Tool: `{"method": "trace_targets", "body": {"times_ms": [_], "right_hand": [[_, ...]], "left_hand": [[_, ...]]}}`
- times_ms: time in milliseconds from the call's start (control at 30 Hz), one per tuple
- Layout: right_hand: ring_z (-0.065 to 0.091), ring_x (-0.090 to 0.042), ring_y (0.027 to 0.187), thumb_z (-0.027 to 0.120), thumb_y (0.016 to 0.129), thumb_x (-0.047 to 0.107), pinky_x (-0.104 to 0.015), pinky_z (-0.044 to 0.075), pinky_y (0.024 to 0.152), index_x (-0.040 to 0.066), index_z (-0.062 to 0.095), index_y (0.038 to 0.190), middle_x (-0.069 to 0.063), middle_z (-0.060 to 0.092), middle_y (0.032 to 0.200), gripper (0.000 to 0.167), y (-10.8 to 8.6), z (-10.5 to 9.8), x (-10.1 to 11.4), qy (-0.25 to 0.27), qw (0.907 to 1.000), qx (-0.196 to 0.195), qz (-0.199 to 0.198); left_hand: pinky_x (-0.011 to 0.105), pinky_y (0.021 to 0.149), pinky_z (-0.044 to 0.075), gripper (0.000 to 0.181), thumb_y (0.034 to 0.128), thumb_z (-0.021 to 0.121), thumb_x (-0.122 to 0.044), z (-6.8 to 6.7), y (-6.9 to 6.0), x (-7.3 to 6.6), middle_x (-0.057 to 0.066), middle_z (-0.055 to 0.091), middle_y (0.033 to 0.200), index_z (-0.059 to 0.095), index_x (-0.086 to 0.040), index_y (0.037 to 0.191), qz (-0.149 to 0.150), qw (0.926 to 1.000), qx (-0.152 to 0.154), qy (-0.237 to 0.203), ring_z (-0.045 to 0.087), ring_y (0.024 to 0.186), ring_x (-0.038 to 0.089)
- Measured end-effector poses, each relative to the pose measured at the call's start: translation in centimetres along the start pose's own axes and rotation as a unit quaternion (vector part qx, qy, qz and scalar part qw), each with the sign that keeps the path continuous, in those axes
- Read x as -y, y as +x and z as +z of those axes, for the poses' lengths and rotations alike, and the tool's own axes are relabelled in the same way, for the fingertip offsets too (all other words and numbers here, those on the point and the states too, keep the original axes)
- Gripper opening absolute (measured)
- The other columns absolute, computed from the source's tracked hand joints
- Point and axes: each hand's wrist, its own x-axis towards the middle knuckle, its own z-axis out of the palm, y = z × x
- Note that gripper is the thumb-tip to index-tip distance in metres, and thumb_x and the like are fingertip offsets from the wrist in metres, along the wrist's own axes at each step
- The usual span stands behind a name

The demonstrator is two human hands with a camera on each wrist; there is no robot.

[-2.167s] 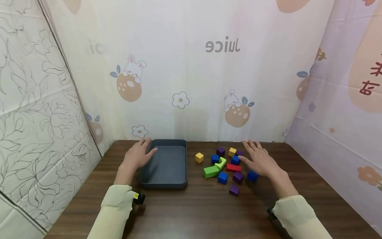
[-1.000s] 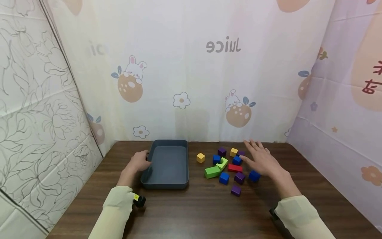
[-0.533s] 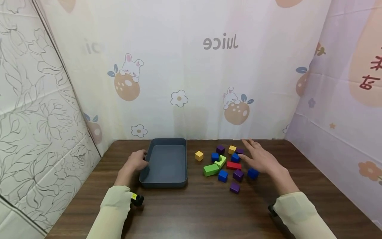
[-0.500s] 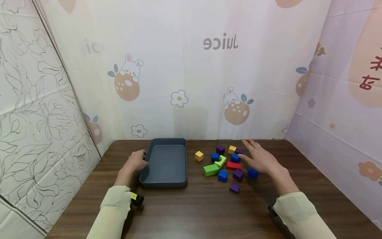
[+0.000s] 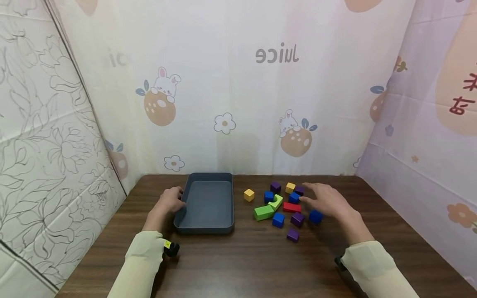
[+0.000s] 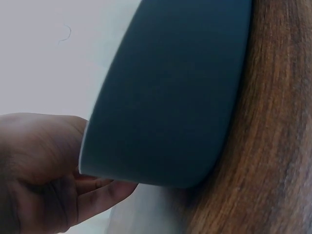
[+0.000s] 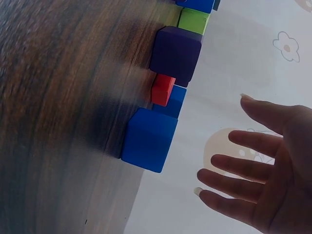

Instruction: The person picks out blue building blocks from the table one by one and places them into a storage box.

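Observation:
At the left long side of a dark grey tray (image 5: 205, 207), my left hand (image 5: 170, 201) grips the wall, thumb over the rim. In the left wrist view the fingers (image 6: 105, 199) curl past the tray's edge, partly hidden by it. My right hand (image 5: 328, 200) hovers over the right side of a group of toy blocks, holding nothing. Its fingers (image 7: 239, 168) are spread and apart from the blocks in the right wrist view. Nearest to it are a blue cube (image 5: 294, 198) by the thumb and another blue cube (image 5: 315, 217) below the palm.
Left of the right hand lie a red block (image 5: 292, 207), a green block (image 5: 263, 212), a light green arch block (image 5: 276, 202) and several purple, blue and yellow cubes. One yellow cube (image 5: 249, 195) sits apart near the tray. A printed curtain (image 5: 238, 82) stands behind the table (image 5: 231, 265).
My left hand has moved down from above the tray's edge and taken hold of its wall. The right hand's fingers have dipped lower towards the blocks. Tray and blocks look unmoved.

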Motion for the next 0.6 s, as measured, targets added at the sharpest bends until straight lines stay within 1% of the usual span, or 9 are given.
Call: {"method": "trace_targets", "body": {"times_ms": [200,367,500,600], "right_hand": [[0.06,-0.052,0.125,0.075,0.098,0.04,-0.07,0.049,0.099,-0.004,0.062,0.141,-0.03,0.065,0.136,0.063,0.04,0.16,-0.27,0.006,0.9997,0.02,0.014],[0.063,-0.05,0.121,0.077,0.097,0.04,-0.069,0.052,0.097,-0.005,0.064,0.137,-0.03,0.066,0.133,0.061,0.19,0.22,-0.34,0.007,0.9995,0.021,0.021],[0.065,-0.048,0.116,0.078,0.096,0.042,-0.067,0.054,0.094,-0.004,0.066,0.134,-0.029,0.068,0.129,0.061,0.09,0.2,-0.4,0.009,0.9994,0.025,0.022],[0.067,-0.046,0.114,0.079,0.094,0.045,-0.065,0.055,0.093,-0.004,0.066,0.133,-0.028,0.069,0.127,0.063,0.02,0.14,-0.44,0.011,0.9991,0.031,0.026]], "left_hand": [[0.049,0.088,0.06,0.048,0.0914,0.076,-0.003,0.13,0.16,0.09,0.03,0.068,0.122,0.059,0.011,0.134,-0.003,1.0,0.002,-0.004,0.069,0.105,0.038],[0.049,0.088,0.06,0.048,0.0911,0.076,-0.003,0.02,0.15,0.09,0.029,0.069,0.122,0.059,0.011,0.134,-0.004,1.0,0.002,-0.004,0.069,0.105,0.038],[0.05,0.089,0.06,0.048,0.0906,0.076,-0.003,-0.06,0.21,0.12,0.029,0.069,0.122,0.06,0.011,0.133,-0.002,1.0,0.0,-0.005,0.069,0.106,0.039],[0.05,0.089,0.06,0.048,0.0904,0.077,-0.004,-0.1,0.22,0.13,0.029,0.069,0.123,0.06,0.011,0.133,-0.003,1.0,0.0,-0.003,0.069,0.106,0.039]]}}
